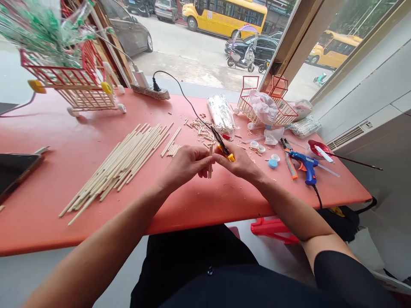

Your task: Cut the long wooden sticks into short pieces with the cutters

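Observation:
Short wooden sticks (210, 167) stand upright in the pinch of my left hand (189, 164). My right hand (237, 162) is closed around pliers (221, 143) with yellow-and-black handles, their dark jaws pointing up and away. The two thumbs meet at the sticks. Left of my hands lies a heap of long wooden sticks (118, 167), with a few short cut pieces (173, 149) beside it. Beyond my hands, small wood offcuts (201, 128) are scattered near a foil-like silvery packet (221, 113).
A blue glue gun (305, 164) and orange-handled pliers (290, 160) lie at right, near bottle caps (272, 161). Small stick-built carts stand at back left (77, 85) and back right (282, 107). A power strip (150, 90) lies along the back of the red table (180, 214).

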Available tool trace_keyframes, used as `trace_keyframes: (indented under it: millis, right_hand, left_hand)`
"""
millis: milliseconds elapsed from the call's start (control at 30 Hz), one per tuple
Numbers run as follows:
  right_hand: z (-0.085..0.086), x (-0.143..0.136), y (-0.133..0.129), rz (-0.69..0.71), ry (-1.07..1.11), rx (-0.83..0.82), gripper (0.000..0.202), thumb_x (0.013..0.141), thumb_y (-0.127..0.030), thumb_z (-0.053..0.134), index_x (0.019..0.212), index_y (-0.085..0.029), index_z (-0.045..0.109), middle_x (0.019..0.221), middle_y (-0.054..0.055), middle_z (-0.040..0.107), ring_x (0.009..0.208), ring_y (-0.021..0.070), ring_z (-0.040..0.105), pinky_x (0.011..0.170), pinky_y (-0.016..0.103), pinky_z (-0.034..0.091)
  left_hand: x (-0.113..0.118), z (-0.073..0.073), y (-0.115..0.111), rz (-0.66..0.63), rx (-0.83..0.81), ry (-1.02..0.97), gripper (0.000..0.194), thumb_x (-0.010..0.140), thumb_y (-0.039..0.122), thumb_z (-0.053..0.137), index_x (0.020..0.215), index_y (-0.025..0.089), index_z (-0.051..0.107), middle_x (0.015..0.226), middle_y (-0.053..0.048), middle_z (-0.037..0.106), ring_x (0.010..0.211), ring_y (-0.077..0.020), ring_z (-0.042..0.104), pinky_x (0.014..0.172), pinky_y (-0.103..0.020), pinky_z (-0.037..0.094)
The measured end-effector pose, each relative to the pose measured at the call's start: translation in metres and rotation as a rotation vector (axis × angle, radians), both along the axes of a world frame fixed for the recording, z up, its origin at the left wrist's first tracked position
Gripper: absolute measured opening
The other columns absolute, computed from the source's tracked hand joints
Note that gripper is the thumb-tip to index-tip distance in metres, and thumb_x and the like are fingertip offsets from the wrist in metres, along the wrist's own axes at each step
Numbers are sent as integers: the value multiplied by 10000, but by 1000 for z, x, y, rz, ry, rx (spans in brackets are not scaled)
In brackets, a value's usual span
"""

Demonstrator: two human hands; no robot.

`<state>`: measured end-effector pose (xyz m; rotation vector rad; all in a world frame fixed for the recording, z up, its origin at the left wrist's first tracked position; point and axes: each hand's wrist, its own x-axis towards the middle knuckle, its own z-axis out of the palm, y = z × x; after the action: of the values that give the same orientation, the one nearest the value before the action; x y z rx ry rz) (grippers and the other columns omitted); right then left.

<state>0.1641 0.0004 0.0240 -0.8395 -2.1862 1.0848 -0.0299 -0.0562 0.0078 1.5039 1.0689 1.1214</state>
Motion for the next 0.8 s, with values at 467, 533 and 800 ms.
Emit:
trace_keyframes:
  millis: [467, 533, 800]
  right_hand:
    - [-20, 0, -4, -46, -21, 359, 126, 873, -203, 624, 933, -238, 518, 929, 50, 651, 855, 210, 584, 804, 346, 468]
    - [-19, 1, -4, -42, -25, 350, 126, 875, -210, 632, 950, -238, 535, 958, 57, 665, 876, 217, 596, 826, 354, 478]
    - [-16, 3, -5, -4, -4, 421, 200, 816, -123, 615, 973, -229, 550, 948, 53, 646, 843, 206, 571, 794, 337, 465]
  left_hand:
    - [12, -7, -3, 150, 177, 131, 334, 896, 464, 744, 673, 229, 825, 568, -17, 724, 556, -175, 676, 633, -262, 507]
    - [13, -7, -4, 157, 170, 133, 306, 885, 430, 748, 660, 235, 820, 568, -12, 724, 570, -181, 683, 640, -264, 508]
    - [16, -8, -4, 185, 252, 183, 288, 886, 374, 725, 651, 229, 808, 570, 3, 730, 578, -178, 698, 627, -253, 485]
